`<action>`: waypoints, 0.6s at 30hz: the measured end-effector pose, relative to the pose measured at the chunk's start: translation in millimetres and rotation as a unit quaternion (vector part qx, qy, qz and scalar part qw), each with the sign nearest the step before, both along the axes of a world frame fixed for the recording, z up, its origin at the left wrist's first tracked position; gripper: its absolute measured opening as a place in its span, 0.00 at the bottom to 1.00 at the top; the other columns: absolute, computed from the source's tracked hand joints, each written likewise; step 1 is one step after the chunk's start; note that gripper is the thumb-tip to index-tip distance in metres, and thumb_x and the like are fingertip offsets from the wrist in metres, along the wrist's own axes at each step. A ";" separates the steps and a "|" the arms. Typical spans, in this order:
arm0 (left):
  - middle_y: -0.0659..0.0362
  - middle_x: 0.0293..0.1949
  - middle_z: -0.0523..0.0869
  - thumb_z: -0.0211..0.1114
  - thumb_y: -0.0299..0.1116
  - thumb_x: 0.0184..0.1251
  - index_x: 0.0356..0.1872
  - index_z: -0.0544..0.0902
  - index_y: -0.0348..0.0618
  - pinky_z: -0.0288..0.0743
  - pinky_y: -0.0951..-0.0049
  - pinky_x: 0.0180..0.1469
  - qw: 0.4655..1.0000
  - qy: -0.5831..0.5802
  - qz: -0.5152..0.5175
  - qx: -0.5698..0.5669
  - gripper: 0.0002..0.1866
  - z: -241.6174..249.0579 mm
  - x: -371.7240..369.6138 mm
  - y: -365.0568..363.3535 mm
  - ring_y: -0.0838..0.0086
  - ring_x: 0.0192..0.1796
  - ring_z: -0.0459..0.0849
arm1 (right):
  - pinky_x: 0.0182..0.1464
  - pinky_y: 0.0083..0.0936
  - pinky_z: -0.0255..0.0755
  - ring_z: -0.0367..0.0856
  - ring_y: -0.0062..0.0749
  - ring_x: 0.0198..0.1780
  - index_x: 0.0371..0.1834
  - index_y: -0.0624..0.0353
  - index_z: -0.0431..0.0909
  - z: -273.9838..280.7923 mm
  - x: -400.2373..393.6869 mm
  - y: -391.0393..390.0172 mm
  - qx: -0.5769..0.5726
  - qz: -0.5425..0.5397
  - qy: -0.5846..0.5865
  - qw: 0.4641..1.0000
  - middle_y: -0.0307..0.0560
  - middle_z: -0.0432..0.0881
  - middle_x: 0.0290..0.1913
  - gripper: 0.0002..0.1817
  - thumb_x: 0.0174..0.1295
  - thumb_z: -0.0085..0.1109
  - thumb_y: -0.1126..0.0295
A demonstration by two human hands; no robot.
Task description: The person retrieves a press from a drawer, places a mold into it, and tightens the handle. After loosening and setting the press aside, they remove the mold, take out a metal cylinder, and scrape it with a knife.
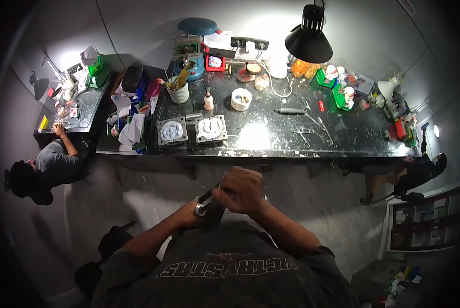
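Note:
My right hand [242, 189] is closed in a fist in front of my body, just short of the bench edge. Lower and to the left, my left hand [187, 215] is closed, beside a small shiny round piece [200, 210]. A dark strip [214, 209] runs between the two hands; I cannot tell what it is. Beyond them on the bench lie two metal flask halves, the left one [172, 131] and the right one [211, 128], each filled with white plaster bearing an arch-shaped form.
The black bench [291, 146] carries a white bowl [241, 99], a cup of brushes [177, 92], a small bottle [208, 101], a grey handpiece [291, 111] and scissors [303, 135]. A black lamp [310, 38] hangs above. One person [55, 164] sits left, another [417, 172] right.

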State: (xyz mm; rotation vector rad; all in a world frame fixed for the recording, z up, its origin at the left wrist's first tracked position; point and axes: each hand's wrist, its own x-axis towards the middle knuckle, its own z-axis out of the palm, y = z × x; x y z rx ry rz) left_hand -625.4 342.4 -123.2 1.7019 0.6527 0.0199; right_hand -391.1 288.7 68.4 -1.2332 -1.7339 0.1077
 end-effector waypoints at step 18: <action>0.48 0.30 0.88 0.71 0.45 0.55 0.30 0.86 0.41 0.78 0.57 0.43 0.956 0.233 0.013 0.179 0.15 82.0 7.0 0.9 0.52 0.38 0.87 | 0.44 0.27 0.76 0.83 0.28 0.46 0.65 0.63 0.74 -0.6 66.5 -35.0 -0.598 0.149 0.340 0.710 0.46 0.85 0.46 0.28 0.64 0.61 0.61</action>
